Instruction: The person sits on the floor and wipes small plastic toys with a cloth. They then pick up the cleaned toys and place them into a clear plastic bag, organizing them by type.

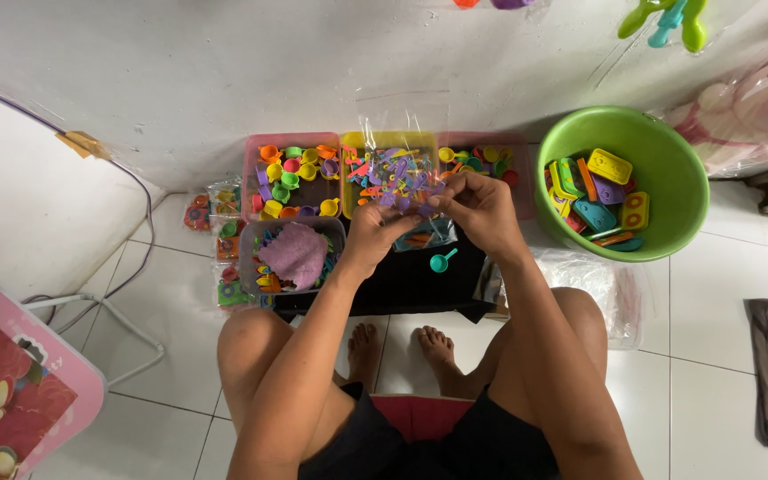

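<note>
Clear bag [393, 169]: purple, pink, orange pieces inside. Bucket [668, 147]: lime green; holds yellow, teal, purple, orange moulds [602, 196]. Left tray [251, 147]: pink rim; yellow, orange, green cups. Middle tray [348, 142]: yellow rim. Scoop [442, 261]: teal. Floor tiles [722, 293]: white. Small table [11, 382]: pink, floral pattern.

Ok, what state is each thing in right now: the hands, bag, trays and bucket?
left hand: closed on the clear bag's lower edge
right hand: pinching the clear bag
clear bag: held up, holding small colourful pieces
pink tray: open, full of little cups
yellow tray: open, partly hidden by the bag
green bucket: upright, holding flat toy pieces
teal scoop: lying loose on the black surface
</note>
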